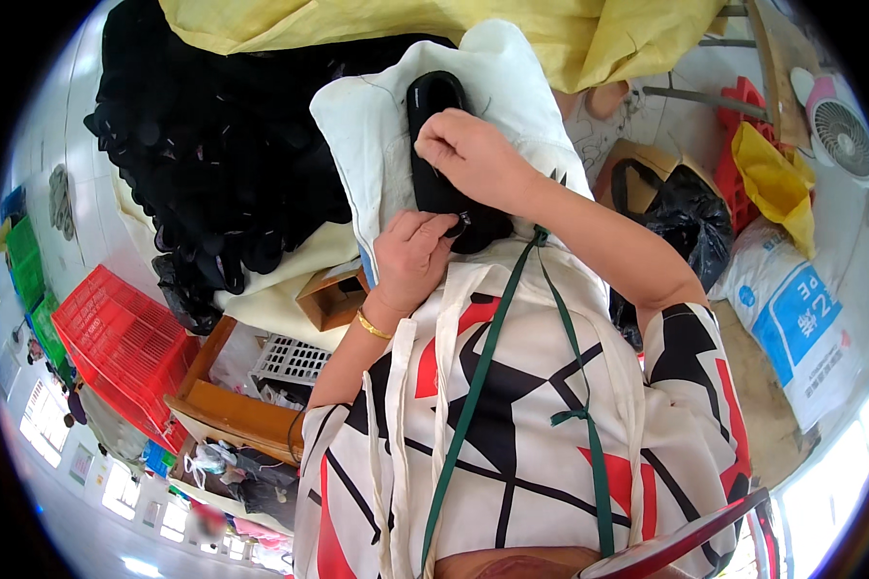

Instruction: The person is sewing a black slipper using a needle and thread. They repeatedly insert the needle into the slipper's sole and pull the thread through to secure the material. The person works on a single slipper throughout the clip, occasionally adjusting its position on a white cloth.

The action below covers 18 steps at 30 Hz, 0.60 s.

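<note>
A black shoe [436, 92] with a shiny toe end lies lengthwise on a white cloth [521, 82] over my lap. My left hand [415, 256], with a gold bracelet at the wrist, pinches the shoe's edge at the near end, where a small light spot shows by the fingertips. Over the middle of the shoe is my right hand [478, 159], its fingers curled into a pinch. Whatever they hold, if anything, is too small to make out. A green cord [483, 386] hangs down my front; dark pointed tips [558, 178] show beside my right forearm.
At the left spreads a big heap of black pieces [212, 145]. Below it are a wooden drawer [237, 415] and red crates [130, 347]. A yellow cloth [434, 24] covers the far side. To the right are a black plastic bag [690, 217], white sack [782, 318] and fan [842, 135].
</note>
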### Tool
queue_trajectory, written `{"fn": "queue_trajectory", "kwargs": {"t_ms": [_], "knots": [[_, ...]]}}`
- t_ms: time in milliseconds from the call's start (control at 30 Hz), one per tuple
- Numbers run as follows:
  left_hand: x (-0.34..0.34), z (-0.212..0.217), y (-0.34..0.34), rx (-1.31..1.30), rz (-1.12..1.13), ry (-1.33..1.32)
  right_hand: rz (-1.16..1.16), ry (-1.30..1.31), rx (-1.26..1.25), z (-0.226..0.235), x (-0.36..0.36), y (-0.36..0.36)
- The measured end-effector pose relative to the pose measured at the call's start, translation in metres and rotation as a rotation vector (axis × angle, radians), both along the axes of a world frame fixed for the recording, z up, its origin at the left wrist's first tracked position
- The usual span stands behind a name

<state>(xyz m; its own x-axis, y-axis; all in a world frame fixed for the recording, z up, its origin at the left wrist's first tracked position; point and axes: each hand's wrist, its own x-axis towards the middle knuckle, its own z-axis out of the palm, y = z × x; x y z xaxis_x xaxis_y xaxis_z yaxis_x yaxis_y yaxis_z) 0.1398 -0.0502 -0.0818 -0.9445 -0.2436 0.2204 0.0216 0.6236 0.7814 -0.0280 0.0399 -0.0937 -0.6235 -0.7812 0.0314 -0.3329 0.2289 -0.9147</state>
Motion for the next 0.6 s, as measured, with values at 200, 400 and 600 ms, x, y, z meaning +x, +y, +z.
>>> {"fn": "queue_trajectory", "kwargs": {"t_ms": [200, 400, 600], "knots": [[0.001, 0.004, -0.001, 0.044, 0.033, -0.058, 0.125, -1.039, 0.201, 0.057, -0.023, 0.008], [0.000, 0.008, -0.007, 0.111, -0.016, -0.079, -0.089, -1.332, -0.625, 0.089, -0.073, 0.024], [-0.007, 0.012, -0.013, 0.180, -0.048, -0.083, -0.268, -1.139, -0.926, 0.099, -0.102, 0.059]]}}
